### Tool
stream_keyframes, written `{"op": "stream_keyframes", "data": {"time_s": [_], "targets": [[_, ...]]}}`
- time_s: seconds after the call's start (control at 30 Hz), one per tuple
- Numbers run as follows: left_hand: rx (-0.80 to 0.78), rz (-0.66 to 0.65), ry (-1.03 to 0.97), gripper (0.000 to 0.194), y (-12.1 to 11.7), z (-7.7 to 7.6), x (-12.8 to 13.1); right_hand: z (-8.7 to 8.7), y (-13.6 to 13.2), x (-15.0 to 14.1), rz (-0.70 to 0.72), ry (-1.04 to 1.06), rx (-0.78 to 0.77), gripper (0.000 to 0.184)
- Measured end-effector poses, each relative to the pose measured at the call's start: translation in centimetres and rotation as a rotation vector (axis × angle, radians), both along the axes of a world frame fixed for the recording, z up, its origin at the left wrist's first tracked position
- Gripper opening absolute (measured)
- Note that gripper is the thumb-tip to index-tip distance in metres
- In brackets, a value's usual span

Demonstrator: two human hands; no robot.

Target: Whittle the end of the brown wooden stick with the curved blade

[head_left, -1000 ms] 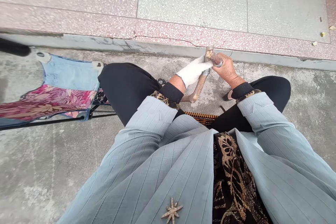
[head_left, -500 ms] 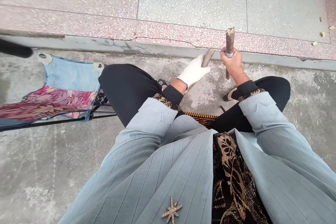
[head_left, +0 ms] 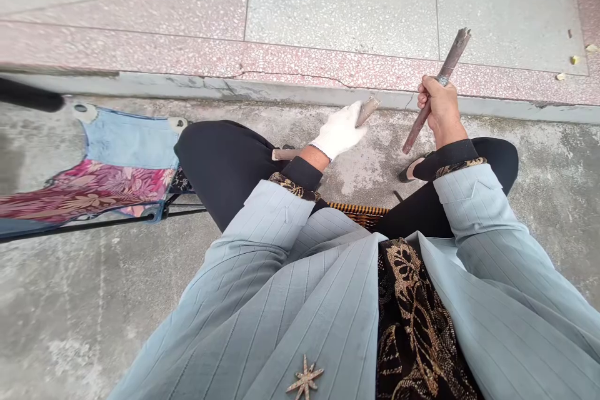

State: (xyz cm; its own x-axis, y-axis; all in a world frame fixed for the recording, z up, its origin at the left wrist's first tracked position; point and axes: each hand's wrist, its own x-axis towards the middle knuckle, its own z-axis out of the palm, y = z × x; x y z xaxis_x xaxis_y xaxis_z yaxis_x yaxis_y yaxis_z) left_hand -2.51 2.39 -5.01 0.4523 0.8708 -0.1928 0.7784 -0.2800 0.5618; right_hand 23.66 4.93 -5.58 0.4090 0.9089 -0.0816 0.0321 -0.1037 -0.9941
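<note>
Head: sticks [head_left: 455,52] in both hands [head_left: 443,106]

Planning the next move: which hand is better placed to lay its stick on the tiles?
Probably the right hand: in this view the right stick overlaps the tiles; the left hand and left stick appear short. Heights are unclear.

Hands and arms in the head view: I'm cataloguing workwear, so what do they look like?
The left hand wears a white glove with a thin dark edge; the right hand is bare. Both jacket sleeves are pale blue-grey with fine stripes, giving way to gold-patterned trim and black inner cuffs.
</note>
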Motion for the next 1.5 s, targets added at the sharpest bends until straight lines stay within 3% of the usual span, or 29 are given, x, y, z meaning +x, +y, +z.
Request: {"op": "stream_keyframes", "data": {"time_s": [0.23, 0.37, 0.43, 0.5, 0.57, 0.63, 0.7, 0.83, 0.97, 1.13, 1.23, 1.37, 1.43, 1.5], "targets": [[0.026, 0.042, 0.051, 0.069, 0.4, 0.4, -1.2, 1.2, 0.1, 2.9, -0.155, 0.047, 0.044, 0.040], [0.009, 0.073, 0.041, 0.079, 0.5, 0.2, -1.7, 3.2, -0.1, 3.9, -0.341, 0.090, 0.118, 0.024], [-0.004, 0.077, 0.043, 0.081, 0.6, -0.1, -1.8, 4.6, -0.5, 4.1, -0.366, 0.102, 0.210, 0.019], [-0.021, 0.078, 0.057, 0.083, 0.7, -0.4, -1.7, 5.9, -1.4, 4.1, -0.278, 0.088, 0.330, 0.021], [-0.040, 0.085, 0.079, 0.085, 0.8, -0.7, -1.6, 7.0, -2.4, 3.9, -0.097, 0.062, 0.435, 0.026], [-0.050, 0.091, 0.093, 0.086, 0.8, -0.8, -1.6, 7.9, -3.3, 3.8, 0.097, 0.054, 0.471, 0.026], [-0.047, 0.096, 0.092, 0.085, 0.9, -0.9, -1.6, 8.4, -3.5, 4.1, 0.120, 0.126, 0.444, 0.021], [-0.054, 0.081, 0.007, 0.085, 1.2, -1.2, -1.9, 8.2, -2.4, 5.9, -0.269, 0.398, 0.388, 0.027], [-0.166, -0.043, -0.224, 0.080, 1.0, -1.3, -2.1, 6.8, -1.2, 7.7, -0.409, 0.333, 0.289, 0.030], [-0.359, -0.118, -0.502, 0.076, 0.1, -1.4, -2.2, 5.5, -0.7, 8.4, -0.606, 0.608, 0.383, 0.035], [-0.350, -0.127, -0.528, 0.077, 0.1, -1.5, -2.3, 5.3, -1.1, 8.3, -0.622, 0.619, 0.382, 0.032], [-0.062, -0.075, -0.232, 0.071, 0.4, -1.5, -2.3, 5.4, -1.2, 7.7, -0.647, 0.456, 0.224, 0.023], [0.037, -0.045, -0.128, 0.068, 0.3, -1.4, -2.1, 5.4, -1.2, 6.8, -0.580, 0.369, 0.150, 0.017], [0.093, -0.032, -0.063, 0.066, 0.2, -1.2, -1.9, 5.3, -1.2, 5.5, -0.425, 0.245, 0.052, 0.012]]}}
